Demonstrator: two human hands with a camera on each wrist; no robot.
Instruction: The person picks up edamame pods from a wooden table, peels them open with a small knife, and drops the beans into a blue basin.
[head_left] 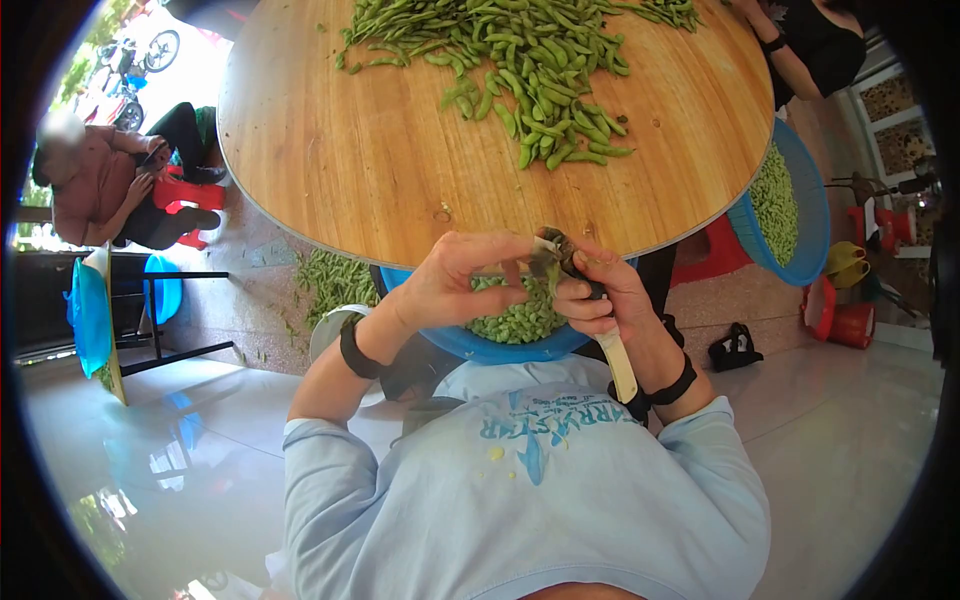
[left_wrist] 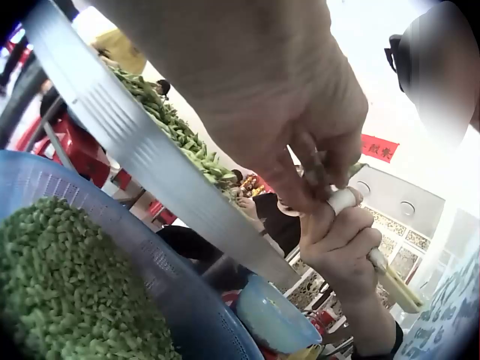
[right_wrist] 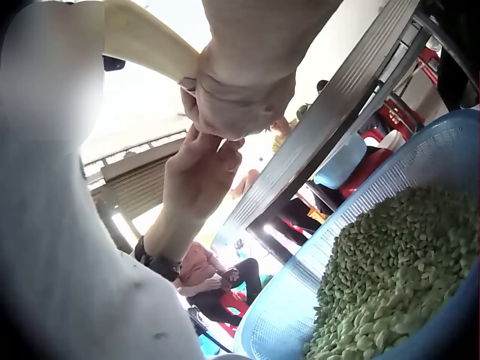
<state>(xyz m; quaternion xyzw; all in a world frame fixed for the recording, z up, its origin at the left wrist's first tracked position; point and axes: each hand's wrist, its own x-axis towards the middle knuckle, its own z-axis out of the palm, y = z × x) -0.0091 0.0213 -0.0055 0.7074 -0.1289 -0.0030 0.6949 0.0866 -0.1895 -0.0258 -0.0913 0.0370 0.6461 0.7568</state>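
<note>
My right hand (head_left: 605, 290) grips a tool with a long cream handle (head_left: 617, 368), the handle sticking out below the fist toward my shirt. Its working end is hidden in the fingers. A white band wraps a digit of this hand in the left wrist view. My left hand (head_left: 465, 275) meets the right at the fingertips, pinching a small dark, crumpled piece (head_left: 547, 265); I cannot tell what it is. Directly beneath both hands, a blue basket (right_wrist: 281, 307) holds a heap of shelled green beans (right_wrist: 397, 277). Unshelled pods (head_left: 540, 70) are piled on the table beyond.
The round wooden table (head_left: 330, 150) has its near edge just past my hands. Loose pods (head_left: 335, 280) cover the floor at left. Another blue basket (head_left: 810, 200) of beans stands at right. A seated person (head_left: 100, 180) is at left, another person (head_left: 820, 50) at upper right.
</note>
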